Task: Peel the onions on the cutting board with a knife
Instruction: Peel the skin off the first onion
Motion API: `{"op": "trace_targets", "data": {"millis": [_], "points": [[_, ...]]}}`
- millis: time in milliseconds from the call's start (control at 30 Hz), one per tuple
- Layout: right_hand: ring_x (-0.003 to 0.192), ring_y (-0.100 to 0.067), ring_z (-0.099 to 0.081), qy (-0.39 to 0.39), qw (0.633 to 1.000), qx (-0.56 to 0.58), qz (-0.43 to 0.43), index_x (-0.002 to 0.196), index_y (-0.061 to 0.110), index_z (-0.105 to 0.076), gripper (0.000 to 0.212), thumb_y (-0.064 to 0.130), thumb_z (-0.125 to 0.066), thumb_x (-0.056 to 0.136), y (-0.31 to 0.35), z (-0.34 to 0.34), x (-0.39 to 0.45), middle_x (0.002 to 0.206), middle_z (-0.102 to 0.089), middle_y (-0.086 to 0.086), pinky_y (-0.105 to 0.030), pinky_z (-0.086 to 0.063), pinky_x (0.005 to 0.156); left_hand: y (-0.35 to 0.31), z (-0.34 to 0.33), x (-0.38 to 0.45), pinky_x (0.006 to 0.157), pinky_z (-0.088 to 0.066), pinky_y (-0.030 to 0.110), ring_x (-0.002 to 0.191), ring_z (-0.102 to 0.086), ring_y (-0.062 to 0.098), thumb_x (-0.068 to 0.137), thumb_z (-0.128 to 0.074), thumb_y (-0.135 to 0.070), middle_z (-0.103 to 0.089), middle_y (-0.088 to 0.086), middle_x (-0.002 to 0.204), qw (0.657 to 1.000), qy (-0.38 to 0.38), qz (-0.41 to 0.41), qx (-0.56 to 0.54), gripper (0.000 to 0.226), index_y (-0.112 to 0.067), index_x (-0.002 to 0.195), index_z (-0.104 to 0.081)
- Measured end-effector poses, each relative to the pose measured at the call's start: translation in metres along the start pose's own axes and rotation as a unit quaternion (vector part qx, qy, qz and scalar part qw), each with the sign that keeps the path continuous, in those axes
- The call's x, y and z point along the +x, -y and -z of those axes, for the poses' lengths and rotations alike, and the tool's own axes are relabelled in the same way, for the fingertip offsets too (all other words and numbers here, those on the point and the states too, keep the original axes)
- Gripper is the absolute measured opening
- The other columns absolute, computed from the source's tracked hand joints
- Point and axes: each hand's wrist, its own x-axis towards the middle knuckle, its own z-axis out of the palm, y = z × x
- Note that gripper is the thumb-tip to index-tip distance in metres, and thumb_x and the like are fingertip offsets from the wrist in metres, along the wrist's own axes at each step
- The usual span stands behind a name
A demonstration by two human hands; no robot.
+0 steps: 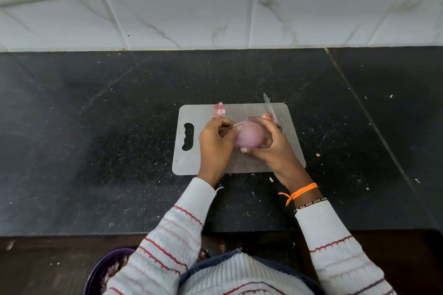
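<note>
An onion point(249, 136) is held over the middle of the cutting board point(244, 163), between both hands. It is cupped by the right hand point(268, 143), in which a knife point(270, 109) is also gripped, blade pointing toward the board's far edge. A strip of skin point(219, 110) is pinched by the left hand point(215, 142) near the far edge.
</note>
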Motion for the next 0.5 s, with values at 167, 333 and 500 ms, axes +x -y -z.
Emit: {"op": "trace_targets", "data": {"millis": [167,333,500], "points": [[0.109,-0.002,-0.057,0.014,0.998,0.061,-0.005,0.125,0.009,-0.052,0.063,-0.01,-0.071,0.068,0.0,0.002,0.001,0.112,-0.059,0.017,-0.024,-0.049,0.093,0.001,0.002,0.002,0.07,-0.058,0.04,0.068,-0.063,0.024,0.085,-0.065,-0.007,-0.063,0.008,0.073,0.995,0.0,0.071,-0.075,0.009,-0.009,0.079,-0.058],[0.119,-0.017,-0.052,0.049,0.975,0.217,-0.025,0.123,0.011,-0.052,0.073,0.0,-0.082,0.057,0.0,0.015,-0.001,0.137,-0.043,-0.01,-0.024,-0.053,0.082,-0.003,-0.007,0.001,0.057,-0.057,0.026,0.06,-0.062,0.016,0.089,-0.056,0.002,-0.059,0.008,0.071,0.962,0.02,0.157,-0.221,0.02,-0.008,0.074,-0.046],[0.129,-0.035,-0.043,0.074,0.926,0.365,-0.059,0.133,0.008,-0.045,0.088,0.006,-0.086,0.055,0.0,0.028,-0.003,0.143,-0.038,-0.02,-0.032,-0.051,0.092,-0.005,-0.018,0.001,0.06,-0.057,0.021,0.07,-0.063,0.018,0.09,-0.052,0.006,-0.059,0.013,0.079,0.921,0.013,0.234,-0.311,0.014,-0.005,0.082,-0.047]]}}
